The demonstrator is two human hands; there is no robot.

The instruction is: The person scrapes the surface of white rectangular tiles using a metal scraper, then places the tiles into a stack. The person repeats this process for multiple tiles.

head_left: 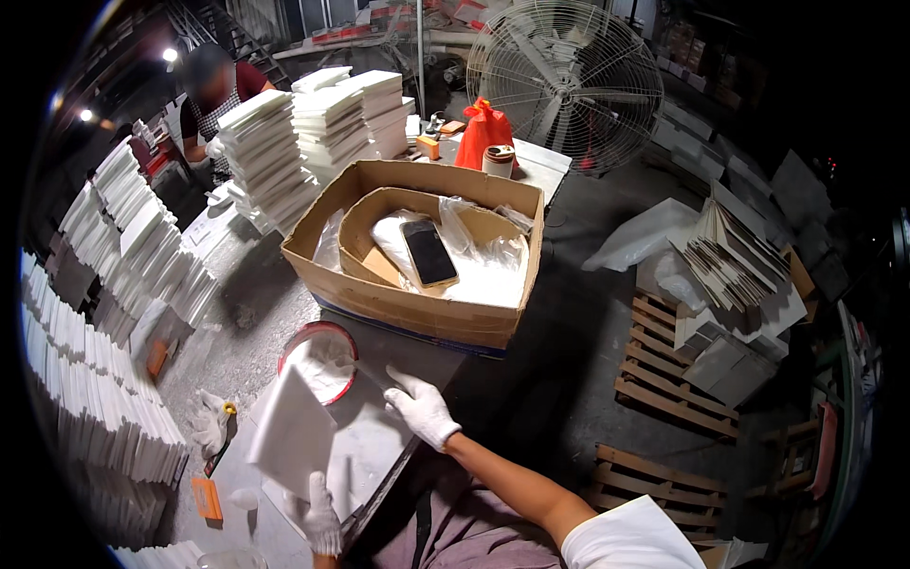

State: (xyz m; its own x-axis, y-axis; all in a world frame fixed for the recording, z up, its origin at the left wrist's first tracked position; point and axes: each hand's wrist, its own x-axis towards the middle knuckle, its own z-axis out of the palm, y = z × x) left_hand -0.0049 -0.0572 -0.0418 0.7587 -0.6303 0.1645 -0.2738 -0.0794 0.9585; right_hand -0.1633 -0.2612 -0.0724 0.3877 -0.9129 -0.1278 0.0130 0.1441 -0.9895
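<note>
My left hand (320, 517), in a white knitted glove, grips the lower edge of a white slab (296, 431) that stands tilted above the worktable. My right hand (420, 408), also gloved, is closed to the right of the slab, with a finger stretched along a thin grey blade-like tool (376, 376); motion blurs it, so its exact kind is unclear. Just beyond the slab sits a red-rimmed tub (349, 343) of white paste or powder, partly hidden by the slab. Another flat white slab (365, 455) lies on the table beneath my hands.
A cardboard box (427, 318) holding plastic wrap and a phone (429, 252) stands beyond the tub. Tall stacks of white slabs (114, 398) line the left. An orange block (206, 499) and a crumpled glove (210, 417) lie nearby. A co-worker (213, 104) stands far left; pallets (664, 379) lie right.
</note>
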